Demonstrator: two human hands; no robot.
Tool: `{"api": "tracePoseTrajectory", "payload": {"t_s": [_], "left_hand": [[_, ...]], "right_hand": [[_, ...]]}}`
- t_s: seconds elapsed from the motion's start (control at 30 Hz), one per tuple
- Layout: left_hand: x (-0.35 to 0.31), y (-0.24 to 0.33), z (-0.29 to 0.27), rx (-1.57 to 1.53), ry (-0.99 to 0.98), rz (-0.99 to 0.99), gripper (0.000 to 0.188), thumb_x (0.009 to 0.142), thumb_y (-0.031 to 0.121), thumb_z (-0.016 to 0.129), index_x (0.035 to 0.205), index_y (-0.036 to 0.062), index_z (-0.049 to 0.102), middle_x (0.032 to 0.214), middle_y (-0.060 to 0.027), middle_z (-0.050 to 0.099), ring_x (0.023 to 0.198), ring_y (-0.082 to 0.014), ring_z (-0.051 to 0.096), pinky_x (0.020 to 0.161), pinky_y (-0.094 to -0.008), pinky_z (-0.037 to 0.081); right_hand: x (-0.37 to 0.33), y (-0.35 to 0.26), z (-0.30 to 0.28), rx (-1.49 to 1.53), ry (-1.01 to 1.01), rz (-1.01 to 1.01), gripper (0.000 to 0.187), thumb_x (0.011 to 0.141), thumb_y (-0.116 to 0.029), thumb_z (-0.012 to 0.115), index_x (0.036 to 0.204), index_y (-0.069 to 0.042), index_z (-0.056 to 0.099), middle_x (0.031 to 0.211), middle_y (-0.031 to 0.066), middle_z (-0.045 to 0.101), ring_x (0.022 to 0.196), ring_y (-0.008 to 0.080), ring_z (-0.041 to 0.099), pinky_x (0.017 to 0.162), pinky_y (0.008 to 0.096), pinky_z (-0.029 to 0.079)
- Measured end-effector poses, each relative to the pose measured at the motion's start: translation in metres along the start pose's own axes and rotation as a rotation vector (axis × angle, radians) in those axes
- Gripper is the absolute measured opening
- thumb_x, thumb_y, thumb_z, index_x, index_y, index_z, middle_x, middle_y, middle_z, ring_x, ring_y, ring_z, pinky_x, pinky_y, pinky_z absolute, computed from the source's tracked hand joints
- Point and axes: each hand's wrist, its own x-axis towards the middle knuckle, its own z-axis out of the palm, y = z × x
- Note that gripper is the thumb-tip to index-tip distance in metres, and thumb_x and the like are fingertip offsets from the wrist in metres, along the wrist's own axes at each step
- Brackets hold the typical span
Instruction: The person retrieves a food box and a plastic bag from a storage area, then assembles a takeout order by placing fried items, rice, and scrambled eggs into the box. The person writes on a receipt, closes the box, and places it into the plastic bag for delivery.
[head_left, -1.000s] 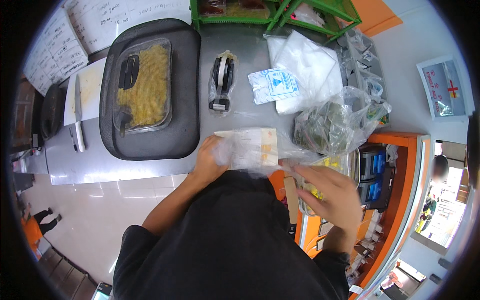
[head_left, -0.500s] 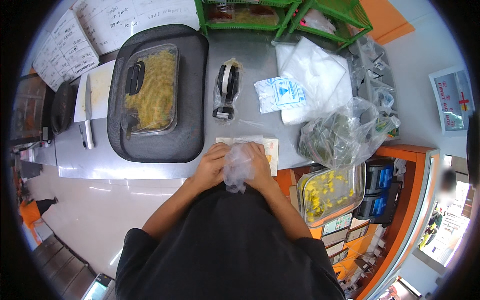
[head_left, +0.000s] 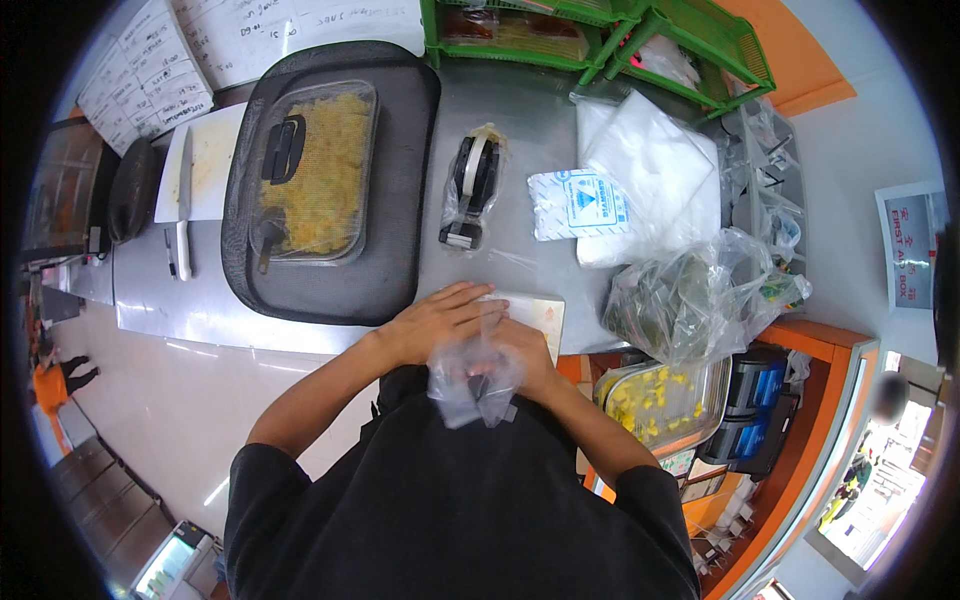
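A small clear plastic bag hangs in front of my black shirt, crumpled and slightly blurred. My right hand is closed around its upper part; some of the fingers are hidden behind the plastic. My left hand is stretched out with long fingers, lying across the top of the bag beside the right hand. Under both hands, at the table's near edge, is a pale cream pad or stack of paper, partly covered.
A food cover lies over a container of yellow food. Around it are a knife, cutting board, tape dispenser, blue-white packet, white plastic sheets, bagged greens, green racks and a yellow-filled tub.
The bag has come lower, towards my body. My left hand has gone from bent fingers at the bag to outstretched fingers across its top. The whole view has shifted slightly.
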Motion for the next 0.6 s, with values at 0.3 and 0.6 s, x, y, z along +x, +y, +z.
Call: {"api": "tracePoseTrajectory", "payload": {"t_s": [0.3, 0.6], "left_hand": [[0.031, 0.02, 0.004, 0.017, 0.006, -0.085, 0.069, 0.081, 0.04, 0.059, 0.147, 0.0288, 0.041, 0.154, -0.0032, 0.038, 0.136, -0.0262, 0.039, 0.112, -0.0464, 0.027], [0.035, 0.018, 0.019, -0.001, 0.055, -0.041, 0.051, 0.088, 0.038, 0.052, 0.137, 0.026, 0.053, 0.153, -0.0014, 0.04, 0.133, -0.0246, 0.041, 0.111, -0.0479, 0.026]], "right_hand": [[0.034, -0.011, -0.001, -0.62, -0.288, -0.324, 0.031, 0.068, -0.037, 0.075, 0.078, -0.009, 0.064, 0.091, 0.0056, 0.055, 0.093, 0.0266, 0.052, 0.079, 0.0455, 0.039], [0.067, -0.021, 0.019, -0.095, -0.363, 0.175, 0.023, 0.07, -0.022, 0.065, 0.087, -0.007, 0.07, 0.099, 0.0105, 0.061, 0.1, 0.0393, 0.053, 0.086, 0.0535, 0.041]]}}
